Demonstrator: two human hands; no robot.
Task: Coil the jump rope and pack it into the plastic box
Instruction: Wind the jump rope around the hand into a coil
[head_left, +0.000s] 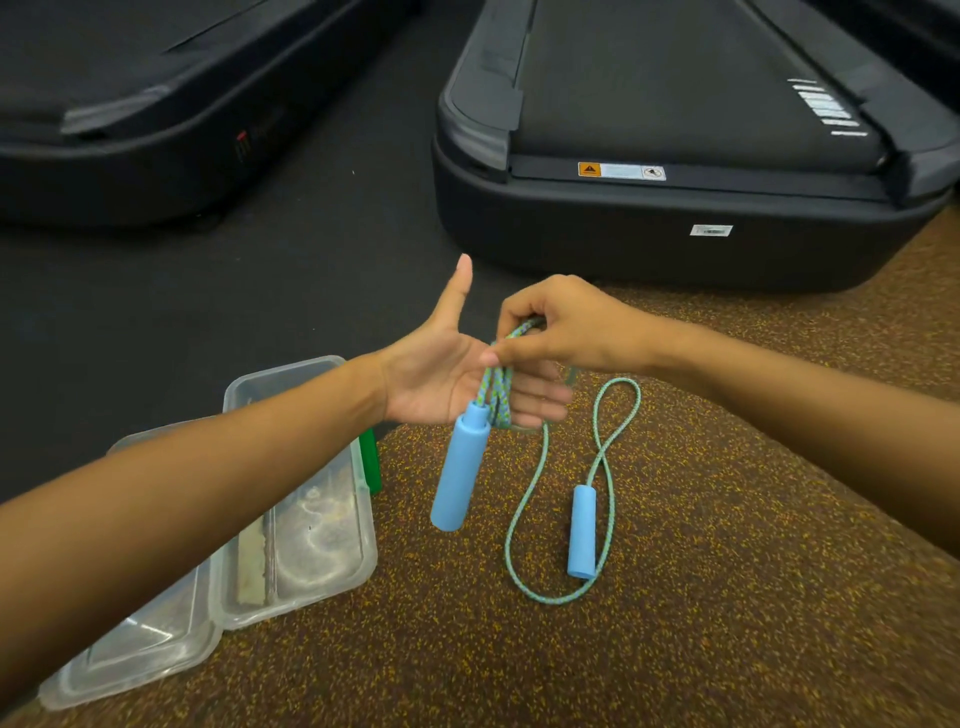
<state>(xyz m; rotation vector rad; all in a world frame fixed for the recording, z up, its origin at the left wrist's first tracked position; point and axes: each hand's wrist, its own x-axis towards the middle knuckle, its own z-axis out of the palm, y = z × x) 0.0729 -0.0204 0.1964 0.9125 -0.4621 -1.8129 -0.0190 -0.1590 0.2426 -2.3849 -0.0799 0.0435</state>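
Beyond your fingers stands the end of a black treadmill (675, 249), and a second treadmill (130, 171) is farther to their left, across a dark strip of floor. Below your fingers is a brown speckled floor (701, 623). To the lower left of your left fingers, partly under your left forearm, the clear box (366, 519) stands open on the floor, and its lid (140, 660) lies just beside it on the near side. A green thing (371, 462) shows behind the box, just under your left wrist; what it is cannot be told. Nothing lies between your fingers and the box, only your own forearm crosses over it.

Your left hand (441, 379) is flat, palm toward you, thumb straight up and the fingers (535, 400) straight and together, pointing right. The rope (500, 402) runs in a few strands across this palm, near the base of the fingers. Your right hand (561, 332) is just above the left fingers, and its thumb and forefinger are closed on the rope strands in a pinch — the other fingers are curled over the top of them.

One blue handle (460, 473) hangs from the strands, just below your left palm and clear of the floor. From under the left fingers the rest of the rope drops to the floor and makes a long crossed loop there — the second handle (583, 532) lies inside this loop, well below your right fingers.
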